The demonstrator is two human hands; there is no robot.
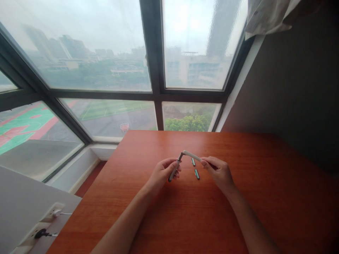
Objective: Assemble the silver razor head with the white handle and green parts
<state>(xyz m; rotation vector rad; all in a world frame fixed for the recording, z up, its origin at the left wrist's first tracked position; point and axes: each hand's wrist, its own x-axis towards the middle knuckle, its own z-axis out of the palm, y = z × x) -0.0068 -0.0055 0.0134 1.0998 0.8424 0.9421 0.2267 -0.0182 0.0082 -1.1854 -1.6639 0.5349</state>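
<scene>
My left hand [164, 172] is closed around a thin dark and silver stick-shaped part [174, 169], held slanted above the wooden table [265, 197]. My right hand [218, 171] pinches a slim white tube-like part [191, 155] by its near end. The far ends of the two parts meet in a peak between my hands. Two small greenish batteries [195, 168] lie on the table just below that peak, between my hands, closer to the right one.
The reddish-brown table runs up to a large window [156, 88] with dark frames. A dark wall stands on the right. At the lower left, a white power strip [45, 225] with plugs sits on a grey ledge.
</scene>
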